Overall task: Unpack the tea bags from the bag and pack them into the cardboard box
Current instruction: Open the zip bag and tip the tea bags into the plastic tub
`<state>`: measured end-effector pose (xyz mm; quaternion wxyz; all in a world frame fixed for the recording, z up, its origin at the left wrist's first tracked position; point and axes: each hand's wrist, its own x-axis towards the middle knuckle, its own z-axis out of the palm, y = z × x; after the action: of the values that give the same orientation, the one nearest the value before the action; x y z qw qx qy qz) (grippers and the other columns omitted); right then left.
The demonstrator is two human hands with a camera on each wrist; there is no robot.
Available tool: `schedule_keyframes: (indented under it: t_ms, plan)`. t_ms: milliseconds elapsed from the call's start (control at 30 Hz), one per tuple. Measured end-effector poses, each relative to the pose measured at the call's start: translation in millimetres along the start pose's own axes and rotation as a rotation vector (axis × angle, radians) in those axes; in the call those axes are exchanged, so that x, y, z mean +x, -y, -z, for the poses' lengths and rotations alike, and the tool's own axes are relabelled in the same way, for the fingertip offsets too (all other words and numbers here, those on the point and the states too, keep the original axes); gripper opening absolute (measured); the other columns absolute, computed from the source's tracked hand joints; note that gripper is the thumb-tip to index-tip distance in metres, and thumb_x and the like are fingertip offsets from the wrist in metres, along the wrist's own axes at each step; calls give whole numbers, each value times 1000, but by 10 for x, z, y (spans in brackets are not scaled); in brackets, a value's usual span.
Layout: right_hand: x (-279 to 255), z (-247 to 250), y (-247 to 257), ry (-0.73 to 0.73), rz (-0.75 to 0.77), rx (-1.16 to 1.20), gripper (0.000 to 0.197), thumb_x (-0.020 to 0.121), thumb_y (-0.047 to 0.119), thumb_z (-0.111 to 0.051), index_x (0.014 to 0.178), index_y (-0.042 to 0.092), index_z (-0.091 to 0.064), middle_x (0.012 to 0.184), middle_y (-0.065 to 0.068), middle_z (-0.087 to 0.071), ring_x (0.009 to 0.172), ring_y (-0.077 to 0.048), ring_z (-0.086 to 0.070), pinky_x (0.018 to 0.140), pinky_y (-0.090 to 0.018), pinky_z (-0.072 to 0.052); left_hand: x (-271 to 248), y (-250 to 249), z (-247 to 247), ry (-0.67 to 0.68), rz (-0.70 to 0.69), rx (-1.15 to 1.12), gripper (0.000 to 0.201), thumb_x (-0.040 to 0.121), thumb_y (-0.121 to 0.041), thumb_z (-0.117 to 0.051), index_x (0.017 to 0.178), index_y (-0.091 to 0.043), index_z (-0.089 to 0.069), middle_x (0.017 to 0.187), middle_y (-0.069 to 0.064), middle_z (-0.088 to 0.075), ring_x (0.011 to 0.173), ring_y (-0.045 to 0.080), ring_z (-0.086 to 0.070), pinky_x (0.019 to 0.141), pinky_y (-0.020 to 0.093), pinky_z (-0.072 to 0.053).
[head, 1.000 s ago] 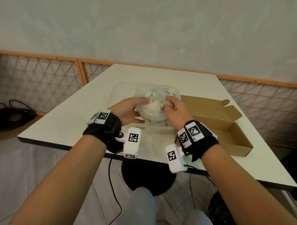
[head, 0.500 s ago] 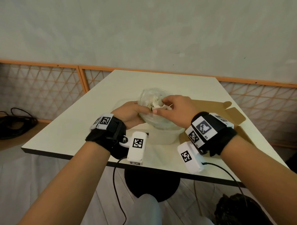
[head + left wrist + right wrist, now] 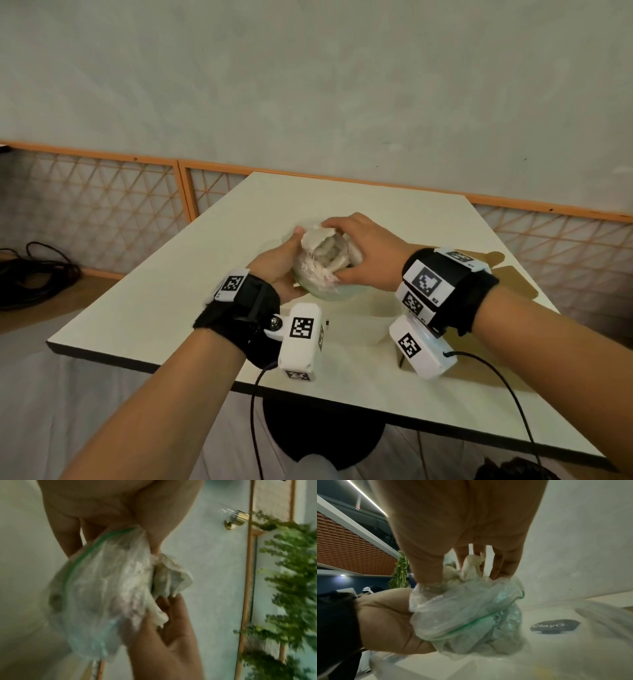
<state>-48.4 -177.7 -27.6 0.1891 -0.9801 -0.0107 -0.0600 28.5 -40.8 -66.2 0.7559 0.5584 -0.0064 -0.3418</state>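
Observation:
A clear zip bag [image 3: 317,279] with a green seal strip, full of pale tea bags [image 3: 320,245], hangs above the white table [image 3: 171,308]. My left hand [image 3: 294,262] cups it from the left and below, thumb on its rim. My right hand [image 3: 346,253] reaches into the bag's open mouth from the right, fingers curled round a bunch of tea bags [image 3: 471,563]. In the left wrist view a crumpled tea bag [image 3: 171,578] sticks out of the bag [image 3: 102,588]. The brown cardboard box [image 3: 510,274] lies behind my right wrist, mostly hidden.
A clear plastic tub [image 3: 373,329] with a dark label [image 3: 554,627] sits on the table under the hands. An orange-framed lattice rail [image 3: 102,212] runs along the wall. Black cables [image 3: 37,274] lie on the floor at left. The table's near edge [image 3: 342,401] is close.
The bag has come up off the table and its mouth now faces up. My right hand went from the bag's side into its mouth and took hold of tea bags.

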Motion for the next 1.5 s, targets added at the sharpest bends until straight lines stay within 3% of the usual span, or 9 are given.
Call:
schedule_keyframes:
  t_ms: [100, 300, 467, 600, 700, 1000, 1200, 1333, 1500]
  plan:
    - [38, -46, -51, 81, -5, 115, 81, 65, 27, -78, 136, 20, -39, 123, -7, -50, 114, -20, -48, 99, -35, -40, 15, 17, -33, 58, 74, -132, 48, 94, -43, -52, 126, -7, -59, 127, 14, -62, 115, 33, -59, 96, 45, -46]
    - [32, 42, -146, 212, -79, 30, 78, 73, 24, -75, 138, 25, -32, 113, 6, -54, 98, -14, -52, 79, -17, -37, 62, 19, -29, 33, 183, -22, 35, 94, -32, -57, 115, -5, -65, 109, 15, -70, 101, 30, -64, 80, 44, -50]
    - [73, 37, -197, 273, -113, -93, 95, 67, 33, -80, 142, 38, -23, 127, 3, -49, 111, -20, -54, 100, -39, -41, 107, -26, 81, -103, 49, 244, 47, 91, -11, -52, 136, -15, -40, 132, 18, -52, 115, 38, -54, 92, 56, -47]
    - [72, 91, -210, 169, -146, 0, 73, 68, 29, -81, 128, 26, -39, 112, 1, -50, 97, -21, -58, 84, -32, -47, 77, -110, 195, -209, -199, 554, 23, 86, -4, -56, 95, -25, -59, 87, 3, -57, 78, 16, -52, 75, 32, -46]
    - [77, 163, -155, 178, -125, 130, 45, 69, 23, -80, 104, 19, -52, 94, 0, -58, 79, -22, -62, 70, -33, -54, -22, -144, 230, -124, -116, 640, 34, 85, 1, -52, 68, -25, -69, 96, 6, -63, 90, 20, -56, 87, 37, -53]
    - [225, 66, -111, 388, -208, 147, 41, 79, 15, -72, 115, 15, -53, 95, -1, -65, 71, -14, -64, 71, -27, -56, -4, -39, 263, -73, 3, 729, 39, 82, 6, -57, 116, -12, -64, 114, 13, -66, 106, 25, -61, 93, 38, -52]
    - [241, 307, 23, 227, -119, 7, 18, 81, 11, -67, 96, 14, -57, 88, -4, -66, 72, -16, -62, 65, -29, -55, -25, -43, 292, -81, 55, 467, 27, 88, -5, -52, 100, -24, -67, 130, 8, -56, 108, 26, -54, 84, 41, -47]
    - [142, 236, 39, 587, -122, -234, 14, 82, 12, -57, 83, 20, -69, 80, 4, -69, 67, -6, -59, 64, -21, -50, 6, -16, 273, -62, 65, 367, 29, 89, 0, -46, 107, -10, -67, 119, 11, -62, 95, 28, -59, 77, 41, -53]
    - [-3, 18, -66, 830, -88, -361, 35, 94, 12, -42, 119, 23, -63, 106, 11, -61, 90, -4, -50, 80, -16, -40, 53, -33, 322, -49, 133, 232, 15, 93, -6, -48, 97, -7, -62, 109, 10, -56, 87, 30, -58, 80, 49, -52]
